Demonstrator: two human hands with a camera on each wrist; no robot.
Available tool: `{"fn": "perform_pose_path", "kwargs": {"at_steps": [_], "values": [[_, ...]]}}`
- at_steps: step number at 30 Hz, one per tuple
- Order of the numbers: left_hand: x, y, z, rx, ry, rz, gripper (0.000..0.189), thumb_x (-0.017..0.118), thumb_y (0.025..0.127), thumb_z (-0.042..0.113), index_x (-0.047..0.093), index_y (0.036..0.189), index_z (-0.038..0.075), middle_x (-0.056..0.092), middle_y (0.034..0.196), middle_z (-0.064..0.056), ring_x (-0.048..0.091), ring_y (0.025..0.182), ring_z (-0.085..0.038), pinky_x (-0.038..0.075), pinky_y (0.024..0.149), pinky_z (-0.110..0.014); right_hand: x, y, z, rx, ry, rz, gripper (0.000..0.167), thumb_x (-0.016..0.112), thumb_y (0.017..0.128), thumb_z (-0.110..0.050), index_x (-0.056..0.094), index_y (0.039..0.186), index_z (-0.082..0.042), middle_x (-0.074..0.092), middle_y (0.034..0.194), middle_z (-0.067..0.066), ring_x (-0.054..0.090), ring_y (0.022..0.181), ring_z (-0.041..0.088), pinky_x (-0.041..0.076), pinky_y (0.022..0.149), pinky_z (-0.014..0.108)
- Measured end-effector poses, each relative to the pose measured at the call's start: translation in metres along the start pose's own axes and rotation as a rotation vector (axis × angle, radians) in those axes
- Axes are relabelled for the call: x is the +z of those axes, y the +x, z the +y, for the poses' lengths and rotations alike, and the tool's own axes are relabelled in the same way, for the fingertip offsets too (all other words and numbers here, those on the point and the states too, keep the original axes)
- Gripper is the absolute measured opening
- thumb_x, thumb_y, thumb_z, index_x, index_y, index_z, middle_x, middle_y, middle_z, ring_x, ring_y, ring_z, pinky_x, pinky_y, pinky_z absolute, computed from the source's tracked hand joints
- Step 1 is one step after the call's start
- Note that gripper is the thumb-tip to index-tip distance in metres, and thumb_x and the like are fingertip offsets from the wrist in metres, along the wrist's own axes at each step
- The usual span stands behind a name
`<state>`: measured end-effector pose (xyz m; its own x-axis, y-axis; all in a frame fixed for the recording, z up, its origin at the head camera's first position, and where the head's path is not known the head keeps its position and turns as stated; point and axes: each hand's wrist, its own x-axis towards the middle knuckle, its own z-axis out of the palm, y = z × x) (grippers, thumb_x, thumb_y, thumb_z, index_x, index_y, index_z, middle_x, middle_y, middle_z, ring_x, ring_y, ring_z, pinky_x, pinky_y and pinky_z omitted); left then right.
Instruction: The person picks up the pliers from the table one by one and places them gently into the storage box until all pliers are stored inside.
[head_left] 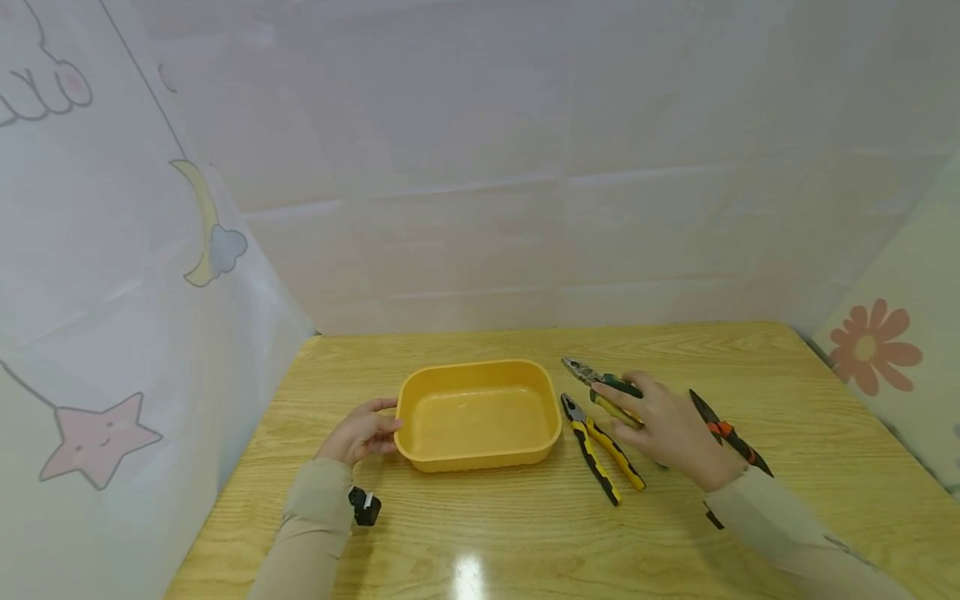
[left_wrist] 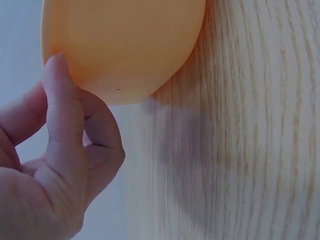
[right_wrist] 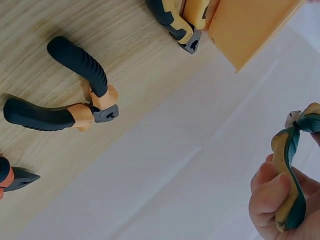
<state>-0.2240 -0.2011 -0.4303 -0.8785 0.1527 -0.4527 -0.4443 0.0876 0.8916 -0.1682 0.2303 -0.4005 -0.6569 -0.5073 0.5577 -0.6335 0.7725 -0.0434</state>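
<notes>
A yellow plastic tray [head_left: 480, 460] sits on the table, and my left hand [head_left: 365, 432] pinches its left end. In the left wrist view the thumb [left_wrist: 64, 100] lies against the tray's end wall. My right hand [head_left: 667, 429] grips pliers with green and yellow handles [head_left: 621, 410], their worn metal head pointing left toward the tray. In the right wrist view, fingers wrap one handle of these pliers [right_wrist: 290, 195]. Between the tray and my right hand lie yellow-and-black pliers [head_left: 595, 450], handles spread.
Right of my right hand are dark pointed pliers with orange-red parts [head_left: 731, 435]. Black-and-orange pliers [right_wrist: 95, 107] lie on the table, mostly hidden under the right hand in the head view. A pale sheet [head_left: 480, 208] hangs behind the wooden table [head_left: 420, 550].
</notes>
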Motion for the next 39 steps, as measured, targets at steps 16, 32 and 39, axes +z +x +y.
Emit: {"fn": "perform_pose_path", "kwargs": {"at_steps": [16, 32, 39], "values": [[0.002, 0.001, 0.001, -0.004, 0.008, 0.006, 0.058, 0.053, 0.096, -0.004, 0.028, 0.148, -0.005, 0.060, 0.089, -0.013, 0.057, 0.064, -0.014, 0.052, 0.054, -0.021, 0.006, 0.009, -0.007, -0.006, 0.017, -0.077, 0.055, 0.076, 0.080, -0.014, 0.062, 0.133, -0.014, 0.054, 0.117, 0.024, 0.056, 0.076, 0.025, 0.046, 0.057, 0.034], [0.003, -0.001, 0.001, -0.013, 0.003, 0.016, 0.057, 0.053, 0.096, -0.004, 0.028, 0.148, -0.005, 0.059, 0.091, -0.015, 0.056, 0.066, -0.015, 0.052, 0.054, -0.022, 0.020, 0.018, -0.016, -0.046, 0.029, -0.041, 0.054, 0.079, 0.078, -0.014, 0.065, 0.130, -0.015, 0.056, 0.114, 0.022, 0.053, 0.070, 0.021, 0.041, 0.053, 0.029], [0.003, -0.001, 0.002, -0.011, 0.004, 0.021, 0.057, 0.053, 0.096, -0.004, 0.028, 0.148, -0.005, 0.059, 0.091, -0.015, 0.056, 0.065, -0.015, 0.052, 0.054, -0.022, 0.023, 0.021, -0.018, -0.050, 0.025, -0.064, 0.045, 0.071, 0.089, -0.025, 0.063, 0.132, -0.016, 0.055, 0.116, 0.022, 0.059, 0.077, 0.029, 0.043, 0.052, 0.031]]}}
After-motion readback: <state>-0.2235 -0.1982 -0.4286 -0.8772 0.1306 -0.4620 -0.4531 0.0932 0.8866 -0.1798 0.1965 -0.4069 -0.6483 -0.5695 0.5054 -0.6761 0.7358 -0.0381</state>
